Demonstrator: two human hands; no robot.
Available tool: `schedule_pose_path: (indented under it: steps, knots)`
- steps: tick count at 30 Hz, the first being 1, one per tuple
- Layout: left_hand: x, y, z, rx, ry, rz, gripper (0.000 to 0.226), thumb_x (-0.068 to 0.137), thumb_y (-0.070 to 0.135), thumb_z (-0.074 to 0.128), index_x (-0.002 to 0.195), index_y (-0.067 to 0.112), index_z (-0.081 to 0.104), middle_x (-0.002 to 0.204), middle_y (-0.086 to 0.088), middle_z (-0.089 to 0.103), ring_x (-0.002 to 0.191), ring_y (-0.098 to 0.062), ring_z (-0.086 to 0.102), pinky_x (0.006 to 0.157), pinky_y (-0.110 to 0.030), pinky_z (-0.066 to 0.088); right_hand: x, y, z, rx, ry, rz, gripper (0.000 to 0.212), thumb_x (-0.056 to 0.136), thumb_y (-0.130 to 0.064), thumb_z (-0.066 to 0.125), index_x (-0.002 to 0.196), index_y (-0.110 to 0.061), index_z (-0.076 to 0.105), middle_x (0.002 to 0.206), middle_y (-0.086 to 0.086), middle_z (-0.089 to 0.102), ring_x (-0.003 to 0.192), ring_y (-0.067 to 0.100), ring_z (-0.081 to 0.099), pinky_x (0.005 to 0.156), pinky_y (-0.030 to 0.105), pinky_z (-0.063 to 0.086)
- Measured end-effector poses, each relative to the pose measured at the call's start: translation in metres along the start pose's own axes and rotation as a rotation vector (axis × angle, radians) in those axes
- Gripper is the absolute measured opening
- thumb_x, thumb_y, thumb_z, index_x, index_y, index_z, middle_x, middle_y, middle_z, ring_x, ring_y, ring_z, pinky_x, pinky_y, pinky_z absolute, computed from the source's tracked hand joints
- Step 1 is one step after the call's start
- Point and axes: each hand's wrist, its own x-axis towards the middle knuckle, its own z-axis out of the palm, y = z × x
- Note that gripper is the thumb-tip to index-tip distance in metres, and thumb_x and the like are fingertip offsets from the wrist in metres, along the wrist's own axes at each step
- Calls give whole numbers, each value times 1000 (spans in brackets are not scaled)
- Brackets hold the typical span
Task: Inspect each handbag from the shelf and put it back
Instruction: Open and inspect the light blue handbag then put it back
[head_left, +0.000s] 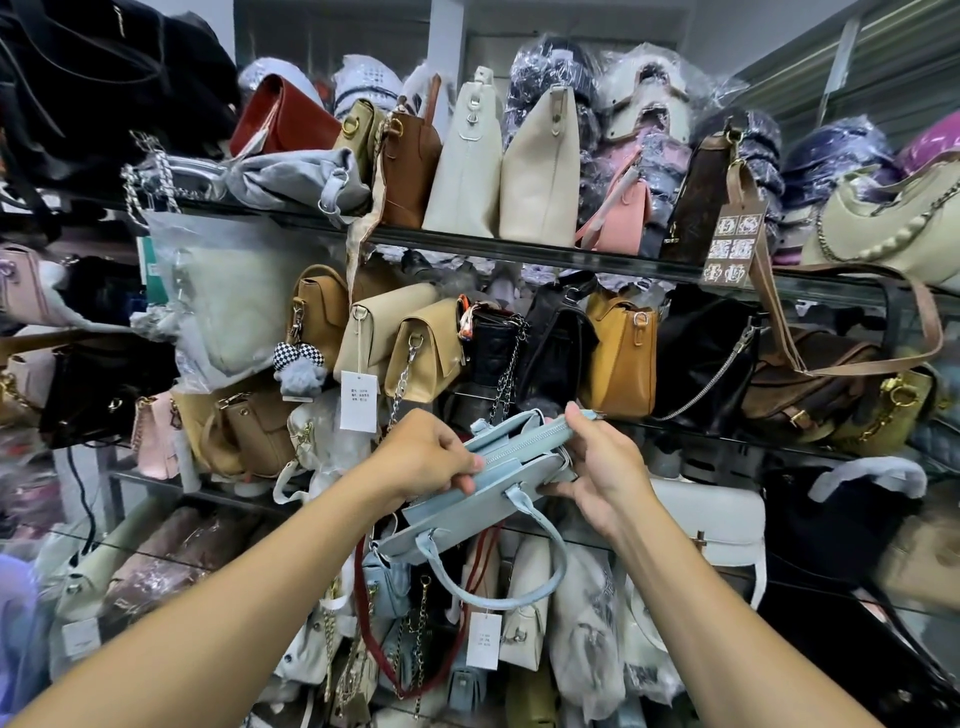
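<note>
Faux-leather item, in hand: left hand (434, 457) curled round one end, right hand (597, 467) gripping the zip end of a flat pale-blue handbag (457, 514) with loop handles, held off the crowded glass shelf (519, 250). Inspection apparently under way; return outstanding; many shelved bags (618, 358) remain.

The blue handbag (467, 514) near the middle looks like smooth, matt, leather-like material. It has a fine-toothed zip (524, 440) along its top, and a white paper tag (483, 640) hangs below its handle (540, 551). The shelf (597, 258) edge is glossy glass. On the far top row, crinkled, shiny clear plastic wrap (540, 62) covers the rear bags. At the left, the red bag (283, 117) has a slight gloss, and the grey bag (296, 179) beside it is soft matt cloth. A metal chain (506, 374) hangs by the black quilted bag (493, 343), and the pompom (303, 375) further left is fluffy.
</note>
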Motion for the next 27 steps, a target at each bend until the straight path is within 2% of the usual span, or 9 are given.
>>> schedule_pose_path:
  steps: [2, 5, 10, 13, 15, 19, 23, 25, 27]
  knots:
    - [0, 4, 4, -42, -13, 23, 34, 89, 13, 76, 56, 8, 68, 62, -6, 73, 47, -10, 44, 50, -18, 40, -1, 0, 3, 5, -3, 20, 22, 100, -36, 63, 94, -15, 61, 108, 13, 71, 84, 27, 68, 76, 55, 51]
    - [1, 12, 9, -90, 2, 17, 26, 89, 12, 75, 67, -1, 72, 61, -4, 72, 45, -8, 43, 49, -16, 40, -4, 1, 6, 22, -15, 37, 23, 102, -38, 60, 98, -15, 58, 120, 18, 72, 97, 31, 67, 90, 69, 47]
    - [2, 28, 14, -143, 18, -12, 22, 90, 13, 74, 76, -4, 74, 63, -6, 73, 40, -6, 41, 40, -12, 33, -5, 1, 10, 52, -14, 43, 30, 105, -41, 54, 112, -12, 57, 123, 19, 72, 113, 37, 69, 93, 76, 44]
    - [4, 38, 18, -149, 14, -17, 20, 90, 14, 74, 79, -3, 73, 63, -4, 73, 38, -5, 39, 38, -16, 30, -5, 0, 13, 37, -15, 44, 29, 105, -41, 54, 106, -12, 57, 116, 19, 74, 97, 33, 72, 93, 68, 47]
    - [6, 44, 21, -141, 6, -9, 23, 90, 16, 74, 70, 6, 70, 63, -2, 73, 38, -5, 38, 40, -19, 27, -6, 2, 15, 7, -24, 38, 30, 105, -41, 54, 101, -12, 60, 98, 14, 77, 82, 28, 69, 83, 58, 48]
    - [8, 56, 22, -197, -13, -12, 26, 90, 15, 75, 66, 8, 69, 64, -4, 73, 41, -7, 39, 36, -14, 28, -9, 8, 22, -22, -37, 38, 35, 103, -43, 56, 89, -17, 76, 75, 3, 73, 85, 27, 65, 80, 52, 47]
    - [13, 60, 18, -254, -24, -67, 15, 90, 15, 75, 80, 4, 74, 63, -1, 74, 38, -3, 40, 35, -14, 25, -13, 10, 29, 9, -14, 68, 32, 97, -44, 66, 94, -16, 80, 93, 11, 79, 105, 35, 72, 99, 63, 48]
    - [15, 62, 16, -302, -37, -100, 15, 91, 14, 74, 79, 4, 74, 62, -2, 73, 35, 0, 41, 33, -13, 22, -16, 7, 32, 17, -18, 98, 32, 97, -44, 66, 99, -14, 78, 104, 17, 78, 104, 38, 73, 95, 67, 51]
    - [17, 65, 14, -329, -52, -122, 18, 92, 13, 72, 75, 7, 72, 61, -1, 72, 34, 1, 40, 32, -12, 20, -17, 5, 35, 26, -17, 114, 30, 99, -41, 65, 97, -14, 77, 104, 17, 77, 91, 34, 75, 87, 58, 58]
